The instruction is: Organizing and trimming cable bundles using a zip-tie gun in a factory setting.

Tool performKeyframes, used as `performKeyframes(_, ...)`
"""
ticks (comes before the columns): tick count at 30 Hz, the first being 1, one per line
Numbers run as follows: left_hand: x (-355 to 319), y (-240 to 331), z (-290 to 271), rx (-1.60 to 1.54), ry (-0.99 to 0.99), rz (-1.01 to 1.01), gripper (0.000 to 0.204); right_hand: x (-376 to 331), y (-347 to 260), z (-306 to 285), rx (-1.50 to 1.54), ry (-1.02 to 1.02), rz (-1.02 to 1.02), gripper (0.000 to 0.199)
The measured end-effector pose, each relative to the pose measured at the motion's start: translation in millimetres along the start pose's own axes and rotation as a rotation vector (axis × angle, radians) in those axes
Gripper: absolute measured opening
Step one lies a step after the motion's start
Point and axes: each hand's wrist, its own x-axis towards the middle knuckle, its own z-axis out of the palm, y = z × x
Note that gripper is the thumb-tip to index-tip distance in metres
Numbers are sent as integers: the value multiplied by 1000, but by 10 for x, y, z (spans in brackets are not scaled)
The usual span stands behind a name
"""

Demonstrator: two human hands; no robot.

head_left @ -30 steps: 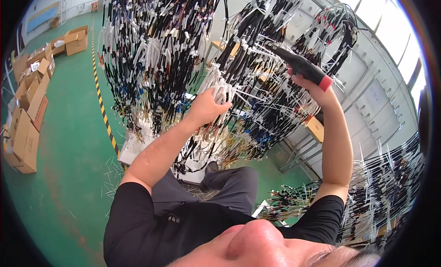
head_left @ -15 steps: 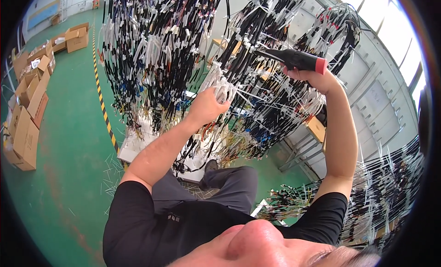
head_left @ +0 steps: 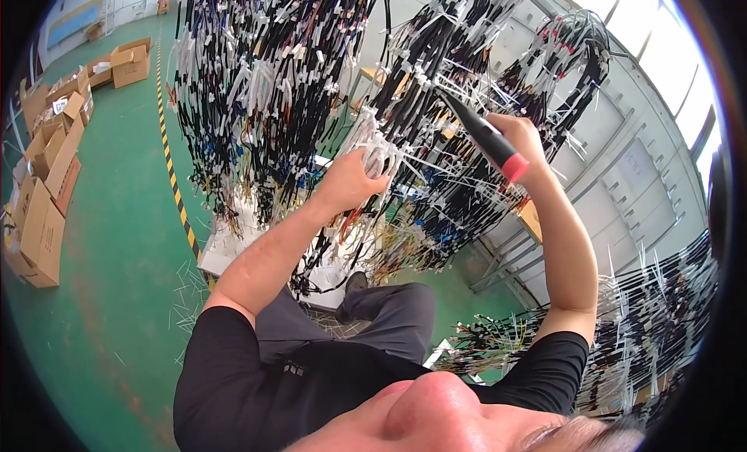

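On my feed, the right hand [head_left: 523, 139] clasps a black tool [head_left: 481, 133], slanting up-left toward hanging wires [head_left: 416, 102]; left hand's [head_left: 348, 181] fingers grasp white cables [head_left: 379, 150].

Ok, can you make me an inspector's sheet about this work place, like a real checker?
Surface: white base, partly hidden behind hanging cables.
Things: black tool with a red end; white bundle of strands.
Clutter: thin white scraps scattered on the green floor.
Hands: left hand holds the white bundle; right hand grips the black tool.
Cables: many, mostly black and white, in thick bunches; more at the lower right.
Surroundings: cardboard boxes at far left, a yellow-black floor stripe, bright windows at upper right.
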Motion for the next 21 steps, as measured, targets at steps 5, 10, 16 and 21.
performKeyframes(5,131,-138,-135,-632,-423,-252,42,-97,-88,80,-215,239,-293,40)
performKeyframes(10,212,-157,-236,-817,-656,-212,37,-140,210,261,240,440,-69,39)
performKeyframes(16,210,-198,-197,-928,-623,-354,22,-56,641,-123,676,67,-18,33)
performKeyframes(21,252,-204,-264,-964,-653,-404,23,110,955,-302,785,-78,-50,37)
